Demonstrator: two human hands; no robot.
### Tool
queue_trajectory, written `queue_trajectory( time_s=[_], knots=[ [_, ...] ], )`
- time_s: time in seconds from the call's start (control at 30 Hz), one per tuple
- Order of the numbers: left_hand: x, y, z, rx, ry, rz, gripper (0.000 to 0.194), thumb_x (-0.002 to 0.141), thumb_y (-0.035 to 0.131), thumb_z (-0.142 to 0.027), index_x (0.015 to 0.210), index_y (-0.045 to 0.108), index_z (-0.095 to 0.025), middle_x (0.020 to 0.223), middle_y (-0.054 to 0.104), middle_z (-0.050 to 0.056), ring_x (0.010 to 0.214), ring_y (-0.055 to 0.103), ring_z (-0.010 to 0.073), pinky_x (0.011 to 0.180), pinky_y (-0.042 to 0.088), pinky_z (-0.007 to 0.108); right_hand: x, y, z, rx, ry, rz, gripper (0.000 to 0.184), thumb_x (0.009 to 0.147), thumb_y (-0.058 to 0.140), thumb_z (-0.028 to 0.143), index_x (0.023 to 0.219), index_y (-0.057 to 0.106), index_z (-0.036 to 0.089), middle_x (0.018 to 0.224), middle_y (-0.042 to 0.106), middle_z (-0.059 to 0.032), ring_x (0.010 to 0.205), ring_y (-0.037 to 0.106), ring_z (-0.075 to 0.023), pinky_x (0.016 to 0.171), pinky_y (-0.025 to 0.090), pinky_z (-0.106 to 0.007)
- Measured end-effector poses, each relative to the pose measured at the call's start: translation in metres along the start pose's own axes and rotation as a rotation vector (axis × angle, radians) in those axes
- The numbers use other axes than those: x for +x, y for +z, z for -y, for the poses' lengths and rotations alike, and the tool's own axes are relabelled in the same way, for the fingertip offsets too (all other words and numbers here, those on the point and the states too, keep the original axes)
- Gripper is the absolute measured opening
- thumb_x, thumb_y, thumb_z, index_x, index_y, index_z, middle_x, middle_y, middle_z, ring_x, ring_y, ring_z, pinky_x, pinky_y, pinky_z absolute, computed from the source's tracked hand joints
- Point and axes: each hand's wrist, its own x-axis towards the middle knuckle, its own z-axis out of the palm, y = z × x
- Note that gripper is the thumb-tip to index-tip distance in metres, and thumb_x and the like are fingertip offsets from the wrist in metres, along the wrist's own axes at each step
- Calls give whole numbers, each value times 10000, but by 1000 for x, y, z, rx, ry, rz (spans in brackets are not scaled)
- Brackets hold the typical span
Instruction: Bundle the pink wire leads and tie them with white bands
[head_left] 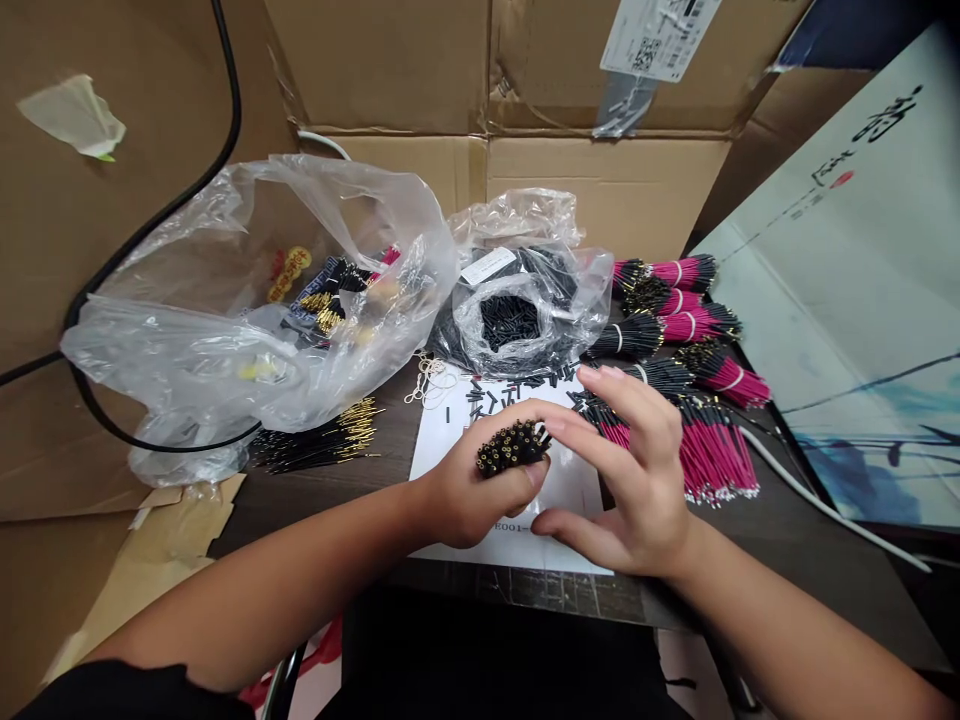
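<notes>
My left hand (472, 495) is shut around a tight bundle of black wires (511, 447), whose gold-rimmed connector ends point up. My right hand (630, 470) hovers just to the right, fingers spread, its fingertips reaching towards the bundle. Whether they touch it, I cannot tell. Both hands are above a white printed sheet (577, 500) with short black pieces (484, 400) lying on it. Just right of my right hand lie bundles of magenta wires (712, 455) with black and gold ends. A loose bunch of black wires with gold pins (322, 445) lies to the left.
A clear plastic bag of black parts (517, 320) and a larger clear bag (255, 330) with mixed wires stand behind the sheet. Rubber bands (427, 378) lie between them. Cardboard (600, 190) rises behind, a black cable (150, 210) runs left, and a printed board (862, 300) stands right.
</notes>
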Motion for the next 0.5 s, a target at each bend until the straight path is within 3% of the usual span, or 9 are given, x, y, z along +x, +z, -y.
queue_trajectory(
  time_s=[0.13,0.37,0.5],
  knots=[
    [-2,0,0,-200,-103,51,425,939,567,-332,1308,508,-130,565,420,-81,453,328,65,447,302,201,3,-2,1,128,99,27,529,888,607,538,1298,563,207,1514,399,-158,1375,418,-371,1132,360,-614],
    [1,0,-5,-60,-122,22,396,895,611,-208,1285,578,-144,589,479,-63,479,420,67,484,370,197,4,-2,-1,192,76,50,520,851,690,439,1293,561,199,1499,417,-163,1360,440,-361,1117,382,-584],
    [-2,1,-1,-212,-201,27,387,923,575,-224,1301,562,-145,544,430,-83,444,350,55,461,354,184,4,-5,-3,200,92,29,442,854,689,388,1248,595,211,1467,452,-155,1333,464,-351,1099,391,-573]
  ],
)
